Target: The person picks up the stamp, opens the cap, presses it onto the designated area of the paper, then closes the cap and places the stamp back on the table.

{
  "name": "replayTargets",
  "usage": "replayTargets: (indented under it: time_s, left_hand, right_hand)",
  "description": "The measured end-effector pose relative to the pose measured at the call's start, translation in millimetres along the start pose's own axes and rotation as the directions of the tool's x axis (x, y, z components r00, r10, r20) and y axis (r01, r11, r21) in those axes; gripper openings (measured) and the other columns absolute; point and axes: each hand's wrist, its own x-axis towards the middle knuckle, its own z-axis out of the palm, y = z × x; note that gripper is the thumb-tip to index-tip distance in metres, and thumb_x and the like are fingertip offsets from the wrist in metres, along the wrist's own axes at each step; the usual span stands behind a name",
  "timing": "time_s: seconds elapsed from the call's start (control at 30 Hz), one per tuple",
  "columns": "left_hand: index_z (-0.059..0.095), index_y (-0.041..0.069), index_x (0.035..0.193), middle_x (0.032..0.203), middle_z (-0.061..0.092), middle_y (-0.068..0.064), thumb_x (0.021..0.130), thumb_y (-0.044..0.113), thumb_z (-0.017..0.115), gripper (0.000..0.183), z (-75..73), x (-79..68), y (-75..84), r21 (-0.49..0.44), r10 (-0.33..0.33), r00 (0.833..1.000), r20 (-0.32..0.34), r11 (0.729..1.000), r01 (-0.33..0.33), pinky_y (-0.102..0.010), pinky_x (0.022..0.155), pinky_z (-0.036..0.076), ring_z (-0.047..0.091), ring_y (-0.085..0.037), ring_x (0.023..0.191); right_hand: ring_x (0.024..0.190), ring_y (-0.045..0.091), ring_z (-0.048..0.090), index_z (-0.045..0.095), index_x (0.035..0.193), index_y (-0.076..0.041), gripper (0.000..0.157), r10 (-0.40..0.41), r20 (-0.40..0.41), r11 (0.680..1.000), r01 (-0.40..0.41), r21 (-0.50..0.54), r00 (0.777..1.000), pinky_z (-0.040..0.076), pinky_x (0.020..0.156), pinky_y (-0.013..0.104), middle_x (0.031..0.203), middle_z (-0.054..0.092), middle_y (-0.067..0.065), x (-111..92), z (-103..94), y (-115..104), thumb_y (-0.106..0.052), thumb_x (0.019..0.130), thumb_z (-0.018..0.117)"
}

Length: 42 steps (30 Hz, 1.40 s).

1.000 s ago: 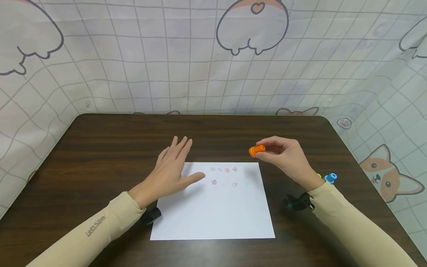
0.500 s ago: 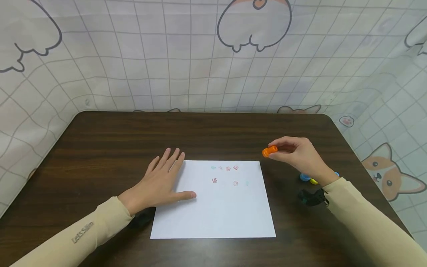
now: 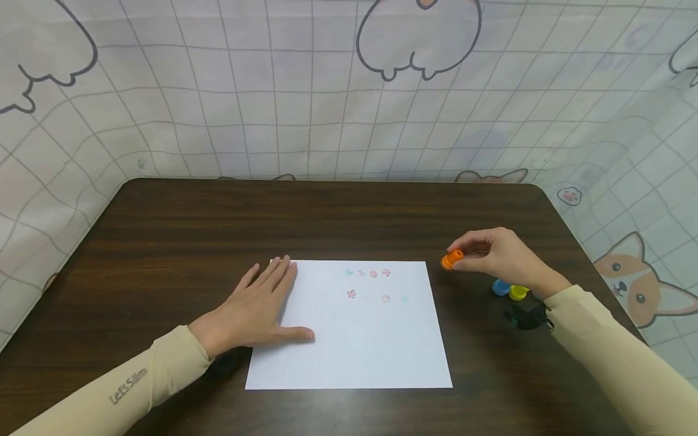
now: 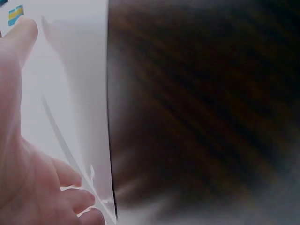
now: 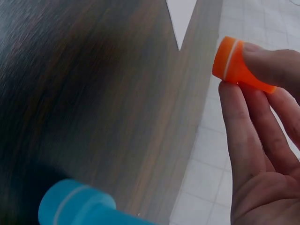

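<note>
A white paper sheet point(image 3: 354, 345) lies on the dark table, with small red and green stamped marks near its top. My left hand point(image 3: 253, 309) rests flat on the sheet's left side, fingers straight and thumb spread. To the right of the sheet, my right hand point(image 3: 504, 257) pinches an orange stamp point(image 3: 452, 260) between thumb and fingers, its wide end tilted down to the left. In the right wrist view the orange stamp point(image 5: 239, 63) is gripped by its narrower handle. Beside the right wrist are a blue stamp point(image 3: 501, 287) and a yellow stamp point(image 3: 518, 293).
The dark wooden table point(image 3: 218, 224) meets a white gridded cloth point(image 3: 305, 109) at its back and sides. In the right wrist view a blue stamp point(image 5: 77, 204) lies at the lower left. Something dark, strapped at the right wrist point(image 3: 529, 316), hangs below the sleeve.
My left hand has come down and left onto the sheet. My right hand, still pinching the orange stamp, has moved right and slightly down, away from the paper. More of the blue and yellow stamps shows.
</note>
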Motion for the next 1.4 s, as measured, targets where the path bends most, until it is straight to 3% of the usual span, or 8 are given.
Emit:
replayTargets:
  time_s: [0.73, 0.93, 1.4]
  left_hand:
    - [0.022, -0.005, 0.162, 0.172, 0.020, -0.024, 0.077, 0.089, 0.060, 0.132, 2.5, 3.2, 0.6, 0.036, 0.022, 0.999, 0.027, 0.999, -0.023, -0.067, 0.129, 0.017, 0.023, -0.042, 0.160]
    - [0.023, -0.006, 0.161, 0.171, 0.021, -0.025, 0.077, 0.089, 0.060, 0.132, 2.9, 4.1, 0.8, 0.042, 0.027, 0.999, 0.027, 0.999, -0.028, -0.066, 0.129, 0.018, 0.024, -0.042, 0.160]
    - [0.024, -0.006, 0.161, 0.171, 0.022, -0.024, 0.077, 0.087, 0.062, 0.131, 1.8, 4.9, 0.4, 0.037, 0.019, 0.999, 0.040, 0.999, -0.020, -0.067, 0.129, 0.018, 0.025, -0.042, 0.160]
  right_hand:
    - [0.093, 0.011, 0.075, 0.079, 0.108, -0.020, 0.024, -0.045, 0.097, 0.977, 0.064, -0.204, 0.994, 0.063, 0.082, 0.023, 0.108, 0.079, 0.000, -2, -5.9, 12, -0.018, 0.086, 0.085]
    - [0.092, 0.010, 0.074, 0.079, 0.109, -0.018, 0.024, -0.038, 0.131, 0.974, 0.066, -0.217, 0.991, 0.064, 0.084, 0.031, 0.108, 0.079, 0.001, -2, -5.8, 15, -0.019, 0.085, 0.085]
    - [0.090, 0.010, 0.075, 0.079, 0.104, -0.016, 0.022, -0.015, 0.163, 0.983, 0.044, -0.177, 0.987, 0.064, 0.080, 0.026, 0.105, 0.079, 0.001, -4, -2.8, 16, -0.018, 0.083, 0.087]
